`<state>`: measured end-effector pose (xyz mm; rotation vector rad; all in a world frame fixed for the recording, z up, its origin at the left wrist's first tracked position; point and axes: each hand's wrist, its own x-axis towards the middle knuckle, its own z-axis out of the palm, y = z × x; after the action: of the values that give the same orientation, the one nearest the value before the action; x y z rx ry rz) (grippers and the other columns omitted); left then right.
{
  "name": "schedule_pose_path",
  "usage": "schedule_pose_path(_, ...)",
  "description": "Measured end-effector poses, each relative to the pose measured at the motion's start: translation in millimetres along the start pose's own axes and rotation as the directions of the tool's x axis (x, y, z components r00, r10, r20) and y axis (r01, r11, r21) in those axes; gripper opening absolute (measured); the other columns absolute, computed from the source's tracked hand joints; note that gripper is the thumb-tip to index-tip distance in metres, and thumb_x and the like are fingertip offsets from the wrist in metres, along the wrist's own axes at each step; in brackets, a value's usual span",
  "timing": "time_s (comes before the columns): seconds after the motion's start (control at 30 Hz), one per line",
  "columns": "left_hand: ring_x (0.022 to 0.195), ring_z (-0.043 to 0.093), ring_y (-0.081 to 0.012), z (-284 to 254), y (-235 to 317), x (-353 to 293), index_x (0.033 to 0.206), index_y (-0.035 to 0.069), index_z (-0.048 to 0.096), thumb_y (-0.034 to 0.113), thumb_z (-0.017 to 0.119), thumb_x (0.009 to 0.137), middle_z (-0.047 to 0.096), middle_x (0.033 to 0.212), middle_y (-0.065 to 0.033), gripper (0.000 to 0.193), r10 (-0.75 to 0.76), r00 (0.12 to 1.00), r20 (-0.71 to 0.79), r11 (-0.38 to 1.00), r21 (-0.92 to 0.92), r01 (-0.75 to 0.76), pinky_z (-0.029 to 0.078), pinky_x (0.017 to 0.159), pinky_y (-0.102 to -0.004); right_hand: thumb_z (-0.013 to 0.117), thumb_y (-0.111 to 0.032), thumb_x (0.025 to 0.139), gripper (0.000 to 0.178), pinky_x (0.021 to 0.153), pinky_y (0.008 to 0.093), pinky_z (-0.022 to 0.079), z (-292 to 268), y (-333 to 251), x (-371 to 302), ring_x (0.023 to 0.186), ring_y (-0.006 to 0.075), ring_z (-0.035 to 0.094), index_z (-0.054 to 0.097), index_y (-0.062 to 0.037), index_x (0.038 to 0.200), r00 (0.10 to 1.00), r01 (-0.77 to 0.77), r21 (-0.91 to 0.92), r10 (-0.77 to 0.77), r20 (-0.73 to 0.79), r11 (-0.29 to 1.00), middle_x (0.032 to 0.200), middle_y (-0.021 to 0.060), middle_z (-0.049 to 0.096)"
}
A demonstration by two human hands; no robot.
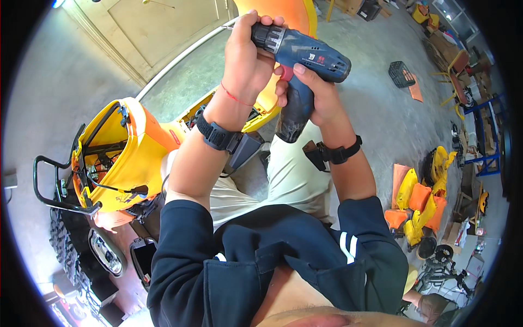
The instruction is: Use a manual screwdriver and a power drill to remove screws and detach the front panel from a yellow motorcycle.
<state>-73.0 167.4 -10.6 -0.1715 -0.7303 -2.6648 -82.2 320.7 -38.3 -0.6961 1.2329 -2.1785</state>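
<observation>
Floor [368,109] right of the drill [310,54] leaving room to pass; black basket [401,75] standing farther out. Left, yellow scooter body [143,139] blocking, black rail [65,207] jutting outward.

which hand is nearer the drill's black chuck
Left. The left hand is around the chuck; the right hand is farther back, on the handle of the drill.

And here's the blue-and-black cordless drill [309,59], up at one o'clock, black chuck [268,37] aimed toward ten, handle [297,103] toward six.
</observation>
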Motion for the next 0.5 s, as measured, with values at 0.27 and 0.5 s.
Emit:
schedule_pose_path(0.27,0.096,0.061,-0.0270,-27.9,20.7,-25.1,0.084,0.007,0.054,0.022,0.056,0.096,0.062,0.085,-0.0064,0.019,0.046,0.998,0.039,0.995,-0.088,-0.042,0.048,0.100,-0.0460,0.067,-0.022,0.089,0.031,0.062,0.0334,0.054,22.1,18.4,-3.5,0.065,0.0228,0.066,0.063,0.0028,0.107,0.998,0.005,-0.166,0.006,0.063,0.986,0.080,0.0153,0.068)
schedule_pose_path(0.5,0.099,0.063,-0.0230,-36.8,36.6,-34.0,0.085,0.010,0.054,0.024,0.057,0.097,0.059,0.084,-0.0016,0.018,0.057,0.996,0.067,0.997,-0.064,-0.052,0.051,0.090,-0.0420,0.071,-0.015,0.085,0.036,0.073,0.0345,0.054,24.7,27.6,-3.9,0.078,0.0246,0.068,0.061,0.0020,0.116,0.982,-0.072,-0.163,0.099,0.162,0.984,0.099,0.0191,0.071)
